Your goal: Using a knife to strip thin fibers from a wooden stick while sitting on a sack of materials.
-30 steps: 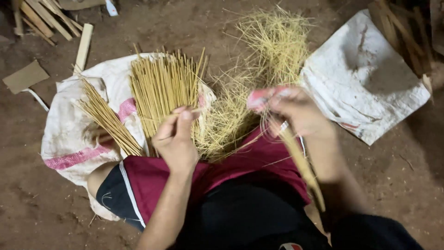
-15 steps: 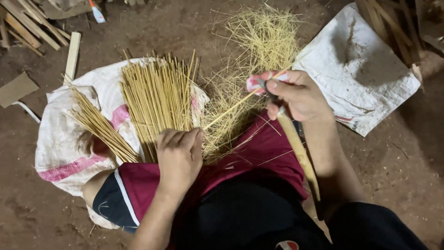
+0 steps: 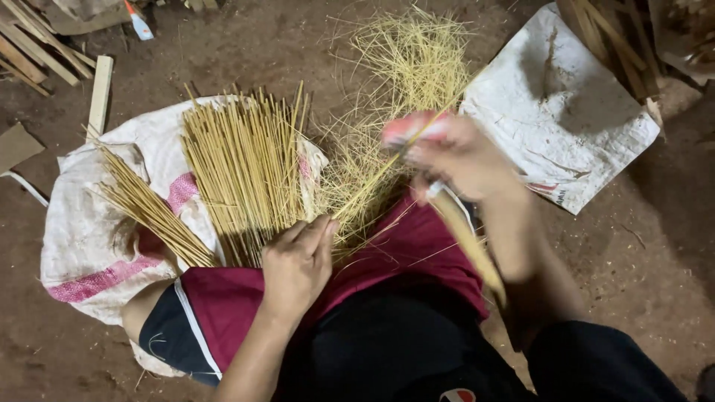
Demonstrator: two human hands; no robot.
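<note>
My left hand pinches one thin stick at frame centre — my right hand (blurry) grips a knife on it, beside the stick bundle.

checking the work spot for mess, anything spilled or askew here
Yes: a loose tangle of fine shavings sprawls over the bare dirt floor beyond the sack, while the thin sticks lie in neat fans on it.
</note>
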